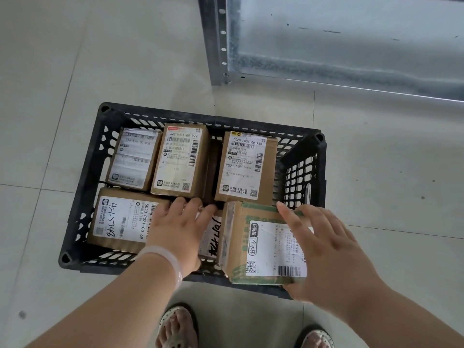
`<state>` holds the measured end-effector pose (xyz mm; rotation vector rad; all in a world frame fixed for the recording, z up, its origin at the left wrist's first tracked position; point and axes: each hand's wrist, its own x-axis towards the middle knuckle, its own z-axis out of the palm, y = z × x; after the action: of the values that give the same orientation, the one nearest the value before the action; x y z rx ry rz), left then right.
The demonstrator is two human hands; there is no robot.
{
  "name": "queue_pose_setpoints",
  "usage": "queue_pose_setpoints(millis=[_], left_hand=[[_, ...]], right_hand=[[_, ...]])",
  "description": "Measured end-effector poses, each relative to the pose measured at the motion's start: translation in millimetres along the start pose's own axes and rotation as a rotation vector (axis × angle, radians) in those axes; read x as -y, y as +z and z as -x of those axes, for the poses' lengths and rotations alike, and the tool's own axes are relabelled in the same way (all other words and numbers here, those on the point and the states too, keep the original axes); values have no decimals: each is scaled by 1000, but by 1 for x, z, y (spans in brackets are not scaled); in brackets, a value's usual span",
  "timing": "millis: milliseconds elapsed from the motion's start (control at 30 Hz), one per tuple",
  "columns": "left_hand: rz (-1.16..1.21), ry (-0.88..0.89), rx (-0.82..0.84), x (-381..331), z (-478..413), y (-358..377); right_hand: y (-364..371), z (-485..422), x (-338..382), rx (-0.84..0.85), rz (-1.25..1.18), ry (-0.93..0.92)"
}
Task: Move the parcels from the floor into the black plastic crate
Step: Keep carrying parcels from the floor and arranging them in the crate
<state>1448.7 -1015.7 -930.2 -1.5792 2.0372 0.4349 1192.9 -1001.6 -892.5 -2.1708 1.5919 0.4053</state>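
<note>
The black plastic crate (82, 187) stands on the tiled floor and holds several brown cardboard parcels with white labels. Three stand along its far side: a taped one (133, 159), a middle one (179, 160) and a right one (247, 165). A flat parcel (118, 219) lies at the near left. My left hand (179, 229) rests flat on a parcel with black handwriting (212, 237) in the near middle. My right hand (324, 249) grips a green-printed parcel (263, 244) at the crate's near right corner, tilted over the rim.
A galvanised metal shelf unit (351, 41) stands on the floor beyond the crate at the upper right. My two sandalled feet (175, 327) are just below the crate's near edge. Pale floor tiles surround the crate.
</note>
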Motion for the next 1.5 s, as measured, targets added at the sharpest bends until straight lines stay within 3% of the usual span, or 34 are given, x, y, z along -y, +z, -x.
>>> queue_pose_setpoints(millis=[400,533,833,1000,1233,1433,1500], left_hand=[[13,60,-24,-2,-1,7],[59,77,-41,4,1,12],[384,150,47,25,8,4],[666,140,-28,35,21,13],[632,181,-127,42,23,27],[812,126,-149,63,33,29],[758,128,-154,72,36,33]], right_hand=[[11,-1,2,-5,-33,-24],[11,3,-7,-50,-146,-90],[6,11,-24,-144,-260,-188],[6,13,-25,-153,-297,-180],[5,12,-24,-122,-308,-180],[4,14,-25,-88,-310,-163],[4,13,-22,-85,-300,-151]])
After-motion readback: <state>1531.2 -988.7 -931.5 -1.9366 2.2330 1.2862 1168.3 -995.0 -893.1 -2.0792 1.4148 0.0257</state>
